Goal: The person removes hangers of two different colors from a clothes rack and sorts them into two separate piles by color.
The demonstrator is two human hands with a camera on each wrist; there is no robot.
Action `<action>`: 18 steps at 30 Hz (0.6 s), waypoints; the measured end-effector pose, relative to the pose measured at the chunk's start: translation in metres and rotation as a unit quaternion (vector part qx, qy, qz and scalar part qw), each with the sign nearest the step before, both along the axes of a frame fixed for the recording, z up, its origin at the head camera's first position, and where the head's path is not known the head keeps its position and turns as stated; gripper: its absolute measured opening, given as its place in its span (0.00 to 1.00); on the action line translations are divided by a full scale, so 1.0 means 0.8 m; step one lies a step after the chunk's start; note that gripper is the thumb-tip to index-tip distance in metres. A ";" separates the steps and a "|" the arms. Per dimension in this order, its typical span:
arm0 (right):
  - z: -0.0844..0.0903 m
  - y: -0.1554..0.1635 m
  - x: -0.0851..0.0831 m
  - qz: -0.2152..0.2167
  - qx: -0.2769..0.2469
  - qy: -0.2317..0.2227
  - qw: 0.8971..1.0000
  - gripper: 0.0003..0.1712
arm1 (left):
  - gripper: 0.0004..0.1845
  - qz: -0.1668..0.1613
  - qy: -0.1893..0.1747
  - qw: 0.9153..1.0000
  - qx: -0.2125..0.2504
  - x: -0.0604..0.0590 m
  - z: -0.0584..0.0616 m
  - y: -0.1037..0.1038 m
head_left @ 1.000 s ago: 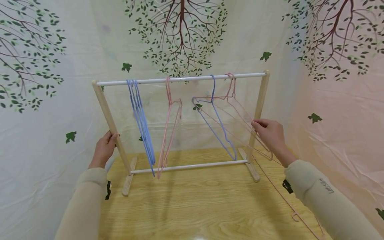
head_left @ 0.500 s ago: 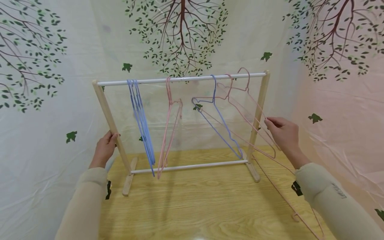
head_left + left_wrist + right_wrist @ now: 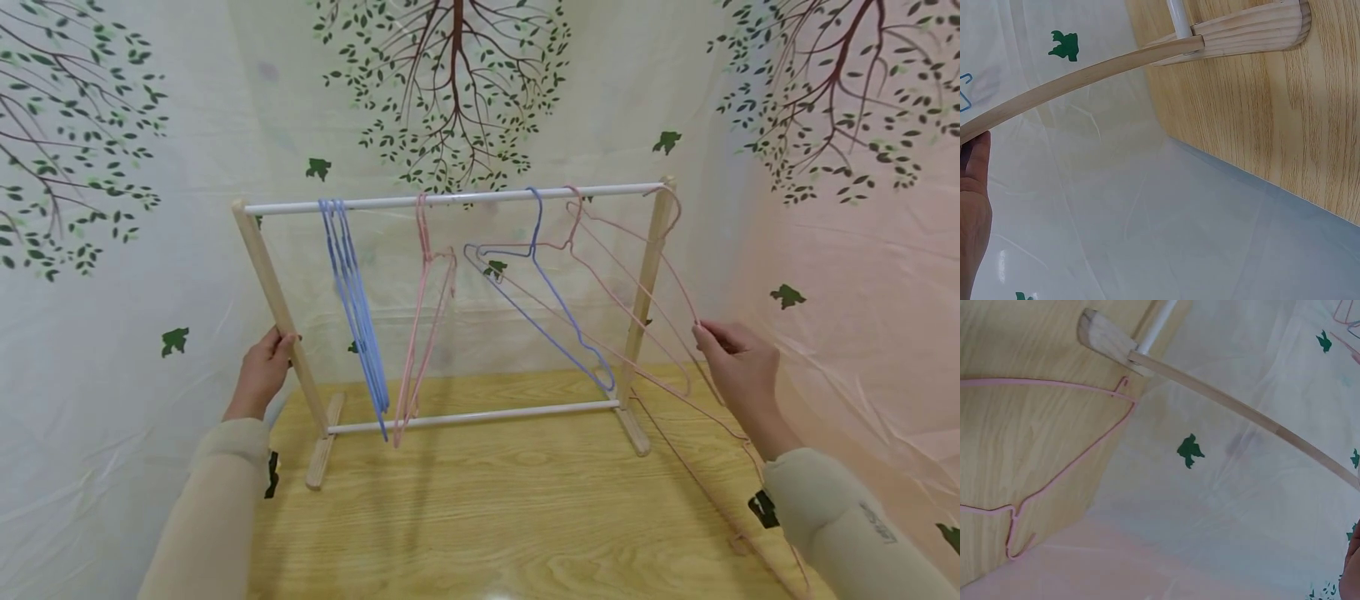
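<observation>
— Pink hanger [image 3: 660, 283]? 
— Pinched by right hand [image 3: 738, 367] at the sloping shoulder wire, hook up by the rack's [image 3: 450, 198] right post, apparently clear of the rail. Thin wire: probably light, springy, prone to snagging. 
— Left hand [image 3: 262, 375]? 
— Wrapped round the left post, steadying. 
— In the way? 
— Left of right hand: another pink hanger, blue hanger [image 3: 551, 308]. Below: more pink hangers [image 3: 1054, 462] on worktop [image 3: 480, 517].
</observation>
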State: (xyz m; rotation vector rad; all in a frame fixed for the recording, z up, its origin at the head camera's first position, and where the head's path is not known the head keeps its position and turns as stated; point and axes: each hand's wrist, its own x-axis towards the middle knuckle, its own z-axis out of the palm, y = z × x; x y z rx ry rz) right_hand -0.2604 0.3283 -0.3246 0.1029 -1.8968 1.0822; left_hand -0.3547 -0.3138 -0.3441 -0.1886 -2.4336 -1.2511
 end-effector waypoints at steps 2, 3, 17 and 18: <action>-0.009 0.001 0.004 -0.006 0.008 0.022 1.000 0.07 | 0.25 0.000 -0.002 1.000 0.000 0.000 0.000 -0.001; -0.013 0.003 0.005 -0.010 0.014 0.035 0.999 0.07 | 0.25 0.000 -0.004 1.000 -0.002 0.001 0.000 0.000; -0.054 0.024 0.047 -0.057 0.058 0.153 0.985 0.08 | 0.25 0.003 -0.013 1.000 0.011 0.005 0.003 0.003; -0.058 0.027 0.048 -0.060 0.060 0.155 0.984 0.08 | 0.25 0.003 -0.012 1.000 0.009 0.005 0.003 0.002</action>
